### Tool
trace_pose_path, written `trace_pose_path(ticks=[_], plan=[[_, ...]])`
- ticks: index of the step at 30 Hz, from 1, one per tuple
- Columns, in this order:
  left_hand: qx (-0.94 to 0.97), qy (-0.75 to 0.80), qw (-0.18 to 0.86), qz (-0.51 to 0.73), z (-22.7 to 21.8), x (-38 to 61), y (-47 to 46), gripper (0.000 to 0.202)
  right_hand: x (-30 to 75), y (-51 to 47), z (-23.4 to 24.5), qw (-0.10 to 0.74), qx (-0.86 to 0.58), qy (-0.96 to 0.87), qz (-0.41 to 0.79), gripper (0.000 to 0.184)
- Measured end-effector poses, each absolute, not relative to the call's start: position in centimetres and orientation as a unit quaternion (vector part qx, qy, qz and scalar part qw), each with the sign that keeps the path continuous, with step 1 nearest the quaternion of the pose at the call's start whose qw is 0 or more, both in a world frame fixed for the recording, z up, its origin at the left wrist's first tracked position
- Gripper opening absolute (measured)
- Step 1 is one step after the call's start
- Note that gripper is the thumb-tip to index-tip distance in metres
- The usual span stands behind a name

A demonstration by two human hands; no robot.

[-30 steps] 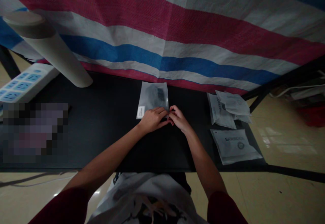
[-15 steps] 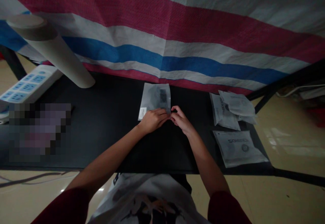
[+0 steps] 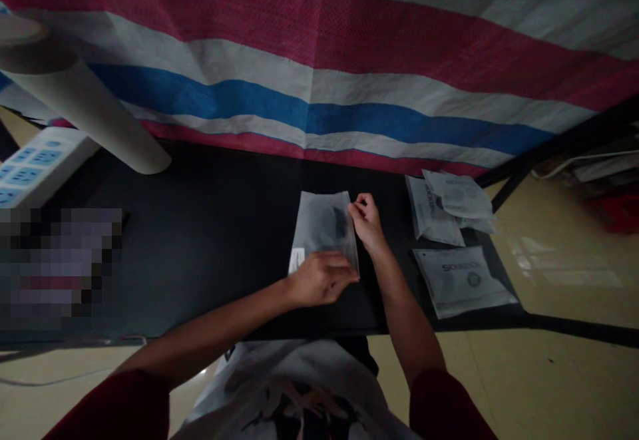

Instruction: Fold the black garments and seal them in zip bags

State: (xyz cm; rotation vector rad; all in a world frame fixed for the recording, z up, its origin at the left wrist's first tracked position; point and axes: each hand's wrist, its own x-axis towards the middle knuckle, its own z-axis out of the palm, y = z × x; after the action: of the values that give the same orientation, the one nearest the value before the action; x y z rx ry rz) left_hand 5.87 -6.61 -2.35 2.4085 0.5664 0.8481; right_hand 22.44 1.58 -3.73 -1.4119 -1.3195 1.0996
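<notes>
A frosted, see-through plastic bag point(image 3: 319, 223) lies in front of me, with something dark inside and a small white label at its lower left. My left hand point(image 3: 324, 279) rests over the bag's near part, its fingers pinched on the near right corner. At the far end of the same right edge, my right hand point(image 3: 367, 219) has thumb and fingers closed on the bag's rim. Whether the bag's mouth is sealed along that edge, I cannot tell.
Several printed frosted bags point(image 3: 464, 280) lie at the table's right end. On the left are a white power strip point(image 3: 54, 164), a pale cylinder point(image 3: 100, 110) and a blurred-out object point(image 3: 64, 260). A striped sheet point(image 3: 309, 80) hangs behind the black table point(image 3: 214, 227).
The bag has come nearer to me. My left hand has moved down to its near right corner, while my right hand has slid up along the right edge to the far part.
</notes>
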Motion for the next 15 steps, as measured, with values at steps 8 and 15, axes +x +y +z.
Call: trace_pose_path(ticks=[8,15], plan=[[0.925,0.175,0.235,0.241,-2.8,6.8,-6.7,0.029,24.8,3.4,-5.9,0.49,-0.619,-0.525,0.318,0.026],[0.93,0.204,0.231,0.198,-3.1,6.6,-5.8,0.025,23.3,1.6,-5.6,0.387,-0.635,-0.603,0.289,0.036]])
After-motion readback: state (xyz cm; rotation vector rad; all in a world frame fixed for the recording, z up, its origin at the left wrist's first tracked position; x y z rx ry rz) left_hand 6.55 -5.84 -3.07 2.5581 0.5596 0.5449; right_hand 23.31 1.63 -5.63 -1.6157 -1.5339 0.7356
